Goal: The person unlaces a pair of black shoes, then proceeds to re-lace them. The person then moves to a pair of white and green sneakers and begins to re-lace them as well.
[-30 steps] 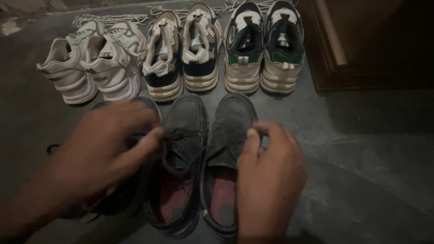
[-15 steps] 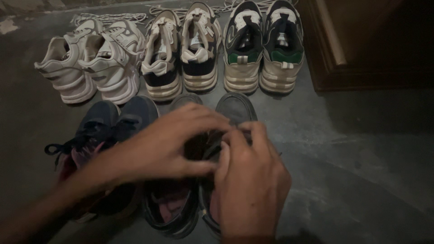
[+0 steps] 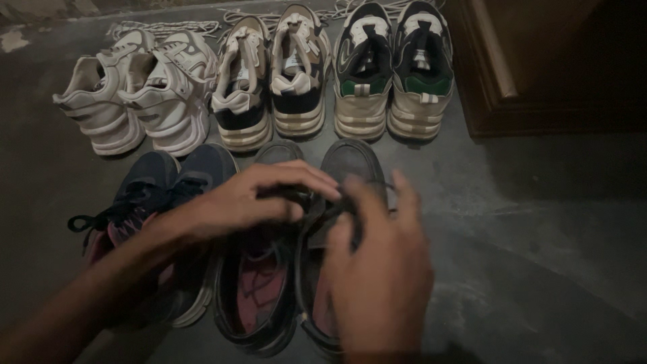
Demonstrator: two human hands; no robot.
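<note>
left hand (image 3: 246, 199): a second ago it was off over the dark blue sneakers (image 3: 158, 195), now it has come across onto the black shoes (image 3: 296, 249), fingers curled down over the tongue area of the left one

right hand (image 3: 377, 269): has stayed on the right black shoe, but the fingers are more spread now and look pinched on the dark lace (image 3: 337, 202) (bit blurry, so can't swear to the grip)

black shoes: side by side on the floor (image 3: 539, 222), right in front, toes pointing away, reddish insoles showing

what changed: both hands have met over the lacing, so the work has moved from one shoe's lace to the gap between the pair

blue sneakers: just left of the black pair, uncovered again, laces loose

back row: white sneakers (image 3: 131, 87), tan and black pair (image 3: 269, 74), green-trimmed pair (image 3: 394, 67), none of them shifted

wooden furniture (image 3: 546, 67): far right
</note>
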